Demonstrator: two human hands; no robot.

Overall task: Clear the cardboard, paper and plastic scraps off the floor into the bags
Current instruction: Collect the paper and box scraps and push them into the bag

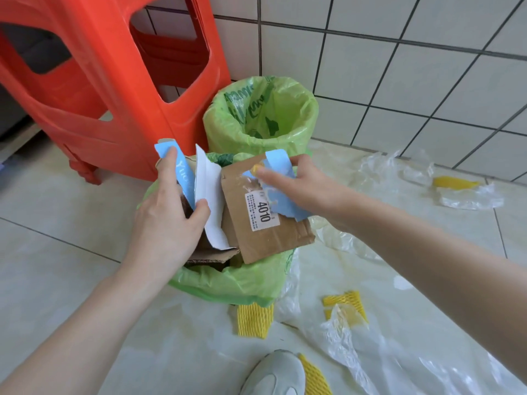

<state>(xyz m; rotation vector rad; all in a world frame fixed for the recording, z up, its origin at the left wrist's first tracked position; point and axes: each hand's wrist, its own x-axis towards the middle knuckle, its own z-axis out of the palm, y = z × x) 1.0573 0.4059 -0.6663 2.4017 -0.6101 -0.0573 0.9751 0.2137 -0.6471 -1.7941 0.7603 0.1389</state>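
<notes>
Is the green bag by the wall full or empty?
Looks nearly empty: the far green bag gapes open, with only bare liner visible inside. Its very bottom is hidden.

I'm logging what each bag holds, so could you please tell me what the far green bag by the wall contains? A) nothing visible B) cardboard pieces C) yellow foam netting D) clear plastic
A: the far green bag shows only its own lining inside, while the cardboard sits in the near green bag.
</notes>
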